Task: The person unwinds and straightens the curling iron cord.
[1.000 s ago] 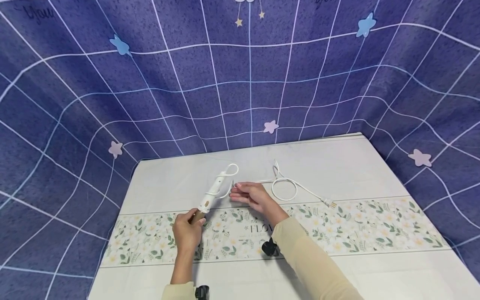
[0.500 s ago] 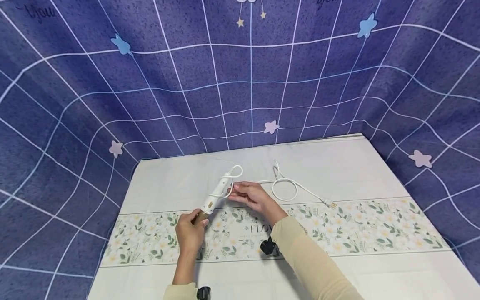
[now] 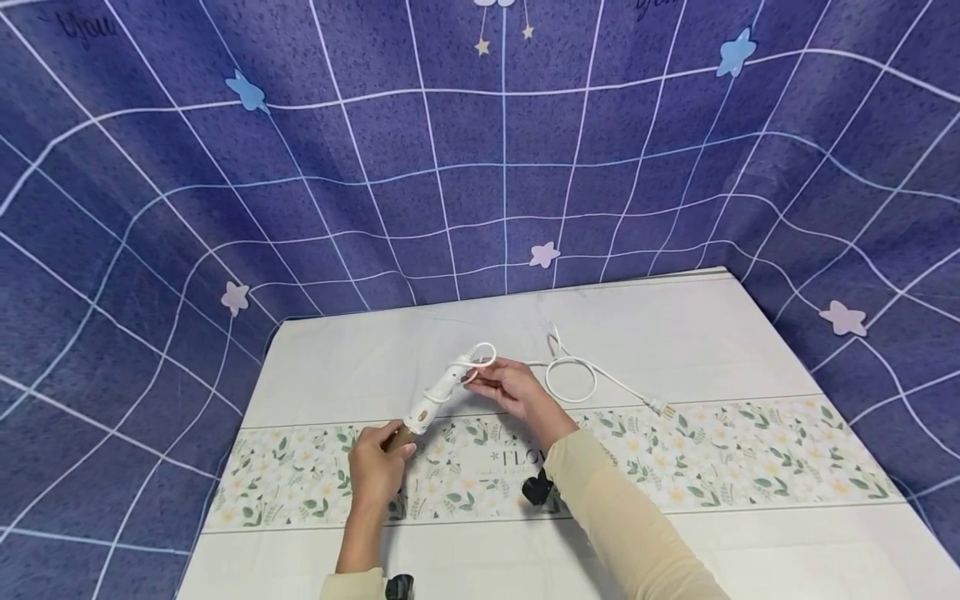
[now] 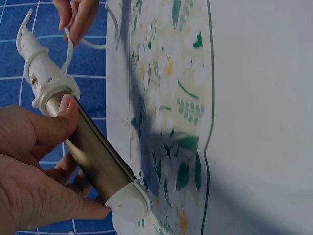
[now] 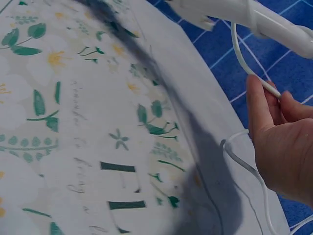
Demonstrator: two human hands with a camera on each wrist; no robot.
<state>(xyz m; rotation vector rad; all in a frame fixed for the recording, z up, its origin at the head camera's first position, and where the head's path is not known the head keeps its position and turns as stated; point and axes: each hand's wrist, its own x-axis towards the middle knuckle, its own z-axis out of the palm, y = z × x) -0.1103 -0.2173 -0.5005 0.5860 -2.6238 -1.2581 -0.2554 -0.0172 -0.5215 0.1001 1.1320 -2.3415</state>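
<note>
My left hand grips a curling iron by its brownish-gold barrel, thumb on top near the handle. The white handle points away and to the right, tilted up off the table. A white cord is wound around this handle and loops at its far end. Between thumb and fingers, my right hand pinches the cord just beside the handle. Past the lower edge of the left hand, the white end cap of the barrel shows in the left wrist view.
Behind the right hand, the rest of the cord lies in a loose loop on the table, ending in a two-pin plug. A white cloth with a floral band covers the table. A blue grid curtain hangs around the back and sides.
The right hand has gone from fingers beside the handle to pinching the cord. The handle's far end has swung to the right and nearer, while the left hand keeps its grip.
</note>
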